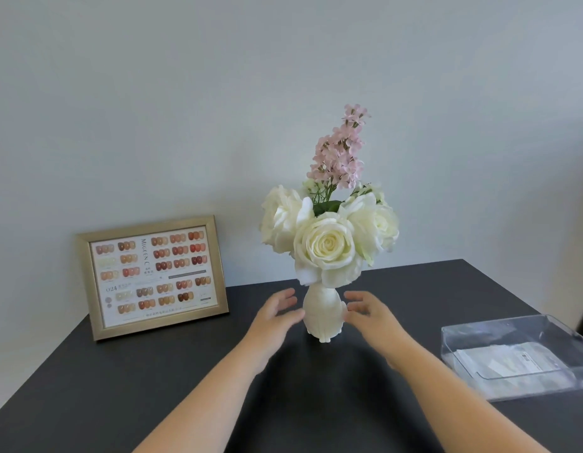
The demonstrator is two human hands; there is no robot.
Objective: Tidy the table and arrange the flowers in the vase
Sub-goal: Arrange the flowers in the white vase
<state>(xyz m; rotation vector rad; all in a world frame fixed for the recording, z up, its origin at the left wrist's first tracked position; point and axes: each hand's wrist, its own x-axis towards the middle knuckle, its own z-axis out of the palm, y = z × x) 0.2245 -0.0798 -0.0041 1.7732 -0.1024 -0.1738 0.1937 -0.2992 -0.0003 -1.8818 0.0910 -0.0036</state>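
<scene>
A small cream vase [322, 313] stands upright near the middle of the dark table [152, 387]. It holds three white roses [327, 245] and a tall pink flower spike [340, 152]. My left hand [278, 313] is just left of the vase, fingers spread, at or very near its side. My right hand [368, 313] mirrors it on the right, fingers apart and close to the vase. Neither hand is wrapped around anything.
A gold-framed chart of nail colours [152, 276] leans against the wall at the left rear. A clear plastic tray [519, 354] with a white packet inside lies at the right edge. The grey wall runs behind the table.
</scene>
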